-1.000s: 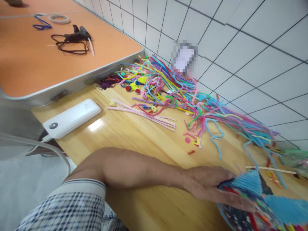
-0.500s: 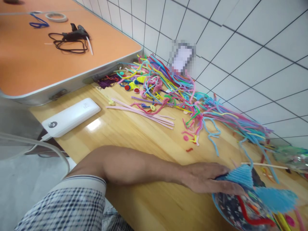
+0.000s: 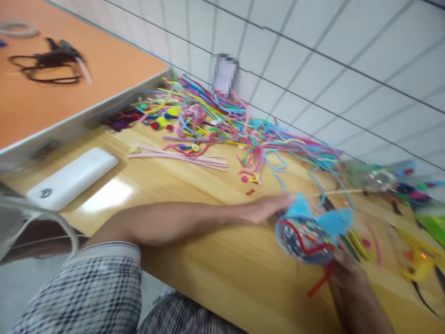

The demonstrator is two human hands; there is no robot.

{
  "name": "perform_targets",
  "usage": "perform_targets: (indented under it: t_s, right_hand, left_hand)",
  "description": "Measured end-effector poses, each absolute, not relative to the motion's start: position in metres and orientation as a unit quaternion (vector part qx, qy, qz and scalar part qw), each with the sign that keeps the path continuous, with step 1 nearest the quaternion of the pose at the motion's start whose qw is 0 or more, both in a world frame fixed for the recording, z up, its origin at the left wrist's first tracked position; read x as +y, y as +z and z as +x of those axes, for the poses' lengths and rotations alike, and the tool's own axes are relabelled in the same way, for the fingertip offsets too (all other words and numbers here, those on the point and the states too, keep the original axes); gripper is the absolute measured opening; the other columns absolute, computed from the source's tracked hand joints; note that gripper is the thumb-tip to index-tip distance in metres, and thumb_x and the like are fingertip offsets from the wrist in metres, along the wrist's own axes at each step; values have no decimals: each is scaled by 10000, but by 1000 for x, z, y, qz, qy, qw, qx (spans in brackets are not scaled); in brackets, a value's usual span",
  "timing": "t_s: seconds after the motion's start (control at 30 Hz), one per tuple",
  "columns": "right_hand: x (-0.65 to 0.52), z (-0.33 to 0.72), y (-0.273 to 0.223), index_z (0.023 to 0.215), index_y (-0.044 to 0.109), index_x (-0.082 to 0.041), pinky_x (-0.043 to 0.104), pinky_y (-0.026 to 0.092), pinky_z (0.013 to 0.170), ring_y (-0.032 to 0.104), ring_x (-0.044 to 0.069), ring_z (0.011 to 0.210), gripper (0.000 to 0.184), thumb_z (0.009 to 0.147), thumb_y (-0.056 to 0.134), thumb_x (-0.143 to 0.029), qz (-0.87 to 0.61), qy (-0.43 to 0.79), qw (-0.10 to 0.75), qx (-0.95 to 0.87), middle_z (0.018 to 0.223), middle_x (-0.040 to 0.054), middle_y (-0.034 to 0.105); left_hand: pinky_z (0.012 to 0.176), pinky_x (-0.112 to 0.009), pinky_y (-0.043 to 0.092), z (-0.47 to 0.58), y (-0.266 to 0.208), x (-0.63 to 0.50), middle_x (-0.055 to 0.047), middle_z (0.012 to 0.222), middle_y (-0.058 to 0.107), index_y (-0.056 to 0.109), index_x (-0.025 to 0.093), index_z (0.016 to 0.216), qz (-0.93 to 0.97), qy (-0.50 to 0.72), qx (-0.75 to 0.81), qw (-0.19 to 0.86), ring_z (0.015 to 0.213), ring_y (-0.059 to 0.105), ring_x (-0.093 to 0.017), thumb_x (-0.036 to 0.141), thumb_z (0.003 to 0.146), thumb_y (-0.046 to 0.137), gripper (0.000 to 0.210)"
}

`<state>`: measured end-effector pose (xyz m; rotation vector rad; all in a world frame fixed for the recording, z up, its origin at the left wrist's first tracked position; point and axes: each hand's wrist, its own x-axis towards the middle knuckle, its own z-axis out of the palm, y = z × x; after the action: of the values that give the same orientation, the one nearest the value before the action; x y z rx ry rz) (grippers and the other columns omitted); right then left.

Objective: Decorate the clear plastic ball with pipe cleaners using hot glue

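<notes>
A round, clear-looking container [image 3: 294,241] has dark, speckled contents and two light-blue fuzzy ear-shaped pieces [image 3: 335,221] at its top. A bent red pipe cleaner [image 3: 306,250] runs across its front and hangs down at the lower right. My left hand [image 3: 267,208] holds the container at its upper left, the fingertips hidden behind the nearer blue piece. At the lower right side, my right hand [image 3: 347,269] grips it near the red pipe cleaner. Motion blurs both hands a little.
Pipe cleaners of several colours [image 3: 222,120] lie piled along the tiled wall, with a pixelated phone-like object [image 3: 225,76] above. A white power bank [image 3: 74,178] is at the left. Yellow scissors-like tools [image 3: 422,257] lie right. An orange board [image 3: 114,51] carries a black cable [image 3: 52,65].
The view has swung to the right. My right hand has come into view, gripping the container's right side. The container now faces me more, and my left hand has shifted to its upper left.
</notes>
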<state>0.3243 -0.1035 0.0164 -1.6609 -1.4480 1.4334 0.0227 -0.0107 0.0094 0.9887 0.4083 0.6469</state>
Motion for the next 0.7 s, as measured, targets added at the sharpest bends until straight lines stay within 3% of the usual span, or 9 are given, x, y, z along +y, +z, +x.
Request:
perform_targets:
  t_s: [0.07,0.13,0.2,0.3,0.37,0.5,0.6,0.7]
  right_hand:
    - [-98,299,34,1326,850,-462,756,637,1221,830,541,1385,802,666,888,-915,-592,547,328,-493,1326,138,910]
    - [-90,284,48,1397,832,-384,699,589,1307,769,511,1487,918,634,970,-875,-545,570,330,-518,1455,118,877]
    - [-83,279,58,1542,760,-325,643,558,1342,712,473,1557,995,722,967,-849,-495,583,306,-568,1581,117,815]
    - [-80,282,70,1636,665,-281,562,596,1284,713,424,1542,965,856,943,-776,-454,558,258,-645,1653,135,756]
    - [-80,284,78,1655,640,-266,530,614,1253,738,397,1500,912,914,929,-712,-448,509,214,-703,1652,144,754]
    - [-77,282,99,1629,657,-276,503,660,1169,794,363,1408,717,998,864,-544,-449,410,129,-783,1594,123,799]
    - [-70,277,113,1612,683,-296,488,685,1109,828,349,1348,655,995,850,-442,-457,346,78,-816,1549,106,833]
    - [-58,271,118,1583,718,-305,480,697,1089,840,347,1330,666,947,889,-399,-450,312,55,-835,1549,101,840]
  left_hand:
    - [1272,-577,581,22,7,-6,-186,1203,910,850,161,1092,416,287,219,835,1307,815,-407,1126,885,552,1031]
    - [1183,-512,612,19,8,2,-172,1060,906,852,154,987,430,264,248,827,1164,831,-370,1160,854,544,1060]
    - [1082,-446,630,13,13,12,-165,1083,911,881,146,1054,435,245,252,829,1116,827,-344,1141,894,519,1071]
    - [964,-399,637,2,27,20,-191,1203,907,877,136,1116,451,212,255,829,1088,825,-332,1117,925,516,1063]
    - [994,-414,633,-7,41,22,-188,1309,891,863,158,1167,489,198,266,807,1115,816,-324,1080,948,561,995]
    - [1124,-446,600,-18,72,23,-174,1603,779,815,209,1337,613,120,244,742,1302,775,-333,972,850,843,906]
    - [1207,-418,564,-18,96,24,-169,1640,743,758,204,1464,712,53,218,666,1470,712,-339,845,964,820,815]
    - [1185,-401,582,-8,111,28,-198,1696,692,611,215,1647,769,-1,200,607,1503,706,-351,730,907,902,947]
